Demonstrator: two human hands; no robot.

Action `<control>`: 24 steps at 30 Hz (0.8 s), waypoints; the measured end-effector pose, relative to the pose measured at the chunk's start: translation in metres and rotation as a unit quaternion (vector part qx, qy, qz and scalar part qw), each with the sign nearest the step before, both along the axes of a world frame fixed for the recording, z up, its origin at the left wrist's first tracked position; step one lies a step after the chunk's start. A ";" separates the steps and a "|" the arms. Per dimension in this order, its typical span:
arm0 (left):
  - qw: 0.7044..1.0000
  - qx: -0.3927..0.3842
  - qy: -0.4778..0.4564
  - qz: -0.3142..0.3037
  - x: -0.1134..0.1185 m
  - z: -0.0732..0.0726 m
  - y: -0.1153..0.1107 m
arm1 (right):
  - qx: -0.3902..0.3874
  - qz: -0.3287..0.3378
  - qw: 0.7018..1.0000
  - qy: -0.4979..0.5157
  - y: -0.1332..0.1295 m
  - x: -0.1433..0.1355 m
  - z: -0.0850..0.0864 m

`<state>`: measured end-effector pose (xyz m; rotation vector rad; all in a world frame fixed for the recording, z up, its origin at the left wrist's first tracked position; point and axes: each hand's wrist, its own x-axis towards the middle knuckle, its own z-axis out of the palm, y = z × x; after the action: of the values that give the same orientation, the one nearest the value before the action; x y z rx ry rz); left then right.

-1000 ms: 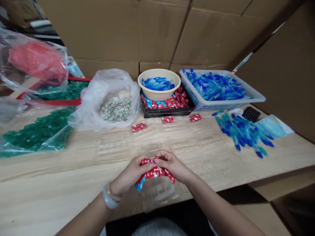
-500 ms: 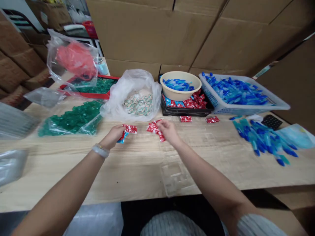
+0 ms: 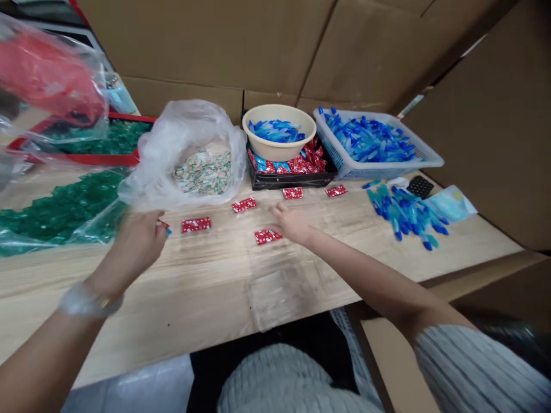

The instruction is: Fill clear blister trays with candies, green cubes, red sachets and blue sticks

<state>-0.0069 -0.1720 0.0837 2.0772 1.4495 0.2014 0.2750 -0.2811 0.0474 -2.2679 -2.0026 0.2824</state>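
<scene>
Cardboard panels rise at twelve o'clock behind the pale wooden tabletop. Take the near red packet as the middle of the dial, twelve pointing away from the person. It lies flat just beside the right hand, which sits toward three o'clock with its fingers bent; whether they touch that packet or grasp anything cannot be told. Over at nine o'clock, the left hand is blurred, its fingertips pinched on a red-and-blue packet, mostly hidden.

As for progress, five packets appear to be laid out, all apart: the near one, one at nine o'clock, one between ten and eleven, one at one and one at two. What the left hand grips seems not yet set down, and plenty more packets fill the black box past twelve, under a cream basin of blue pieces. At six o'clock a clear plastic tray lies at the table's near edge.

Other stock looks untouched for now: the white plastic bag at ten, the bag of green pieces at nine, the loose blue pieces at three
</scene>
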 end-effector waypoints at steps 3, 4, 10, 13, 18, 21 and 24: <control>0.979 -0.090 -0.135 -0.126 0.037 -0.001 -0.064 | 0.108 -0.175 0.978 0.030 -0.052 0.031 0.007; 0.964 -0.135 -0.164 -0.162 0.051 -0.008 -0.083 | 0.140 -0.231 0.962 0.048 -0.077 0.042 0.009; 0.921 -0.271 -0.216 -0.180 0.111 -0.054 -0.136 | 0.186 -0.371 0.879 0.235 -0.210 0.054 0.008; 0.915 -0.275 -0.226 -0.190 0.123 -0.048 -0.150 | 0.165 -0.356 0.848 0.356 -0.214 0.019 0.004; 0.923 -0.228 -0.214 -0.223 0.112 -0.028 -0.158 | 0.036 -0.232 0.760 0.605 -0.171 -0.030 -0.013; 0.972 -0.132 -0.180 -0.076 0.086 -0.027 -0.145 | 0.059 -0.255 0.793 0.549 -0.149 -0.041 -0.028; 0.978 -0.095 -0.184 -0.012 0.066 -0.029 -0.138 | 0.030 -0.232 0.898 0.373 -0.134 -0.055 -0.030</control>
<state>0.0590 -0.3103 0.0547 1.7897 1.1708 0.3985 0.2201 -0.4153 0.0173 -2.0501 -1.0477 0.8584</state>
